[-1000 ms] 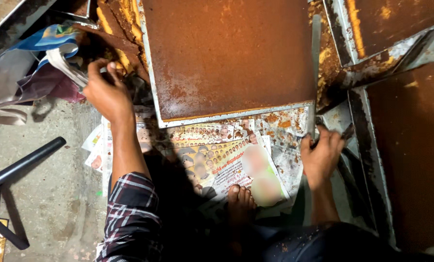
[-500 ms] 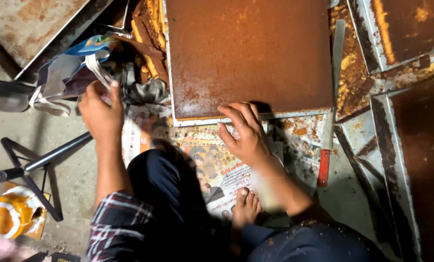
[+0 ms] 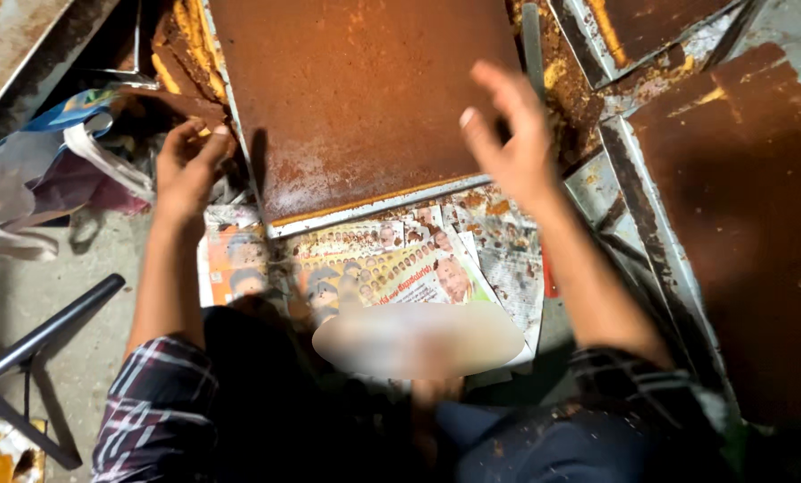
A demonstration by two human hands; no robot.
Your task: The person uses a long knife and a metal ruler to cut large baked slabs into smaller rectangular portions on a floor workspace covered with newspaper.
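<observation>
**Rusty sheet on the floor, both hands at it**

Far left: cloth bag (image 3: 56, 165), black stand (image 3: 42, 335). My left hand (image 3: 186, 170): grip curled at the left edge of the rusty metal sheet (image 3: 356, 98); whether it pinches the edge, I cannot tell. Centre: the sheet lies flat, its near edge over printed newspapers (image 3: 391, 264). My right hand (image 3: 508, 143): grip wide, fingers spread, holding nothing, above the sheet's right corner. Right: more rusty panels (image 3: 741, 197).

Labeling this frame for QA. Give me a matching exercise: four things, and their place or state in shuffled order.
Things:
1. left hand
2. right hand
3. rusty metal sheet
4. newspaper

Places or states:
A. spread flat on the floor under the sheet's near edge
B. raised, fingers spread, over the sheet's right part
C. at the sheet's left edge
D. lying flat, reddish brown

Pairs: 1-C, 2-B, 3-D, 4-A
</observation>
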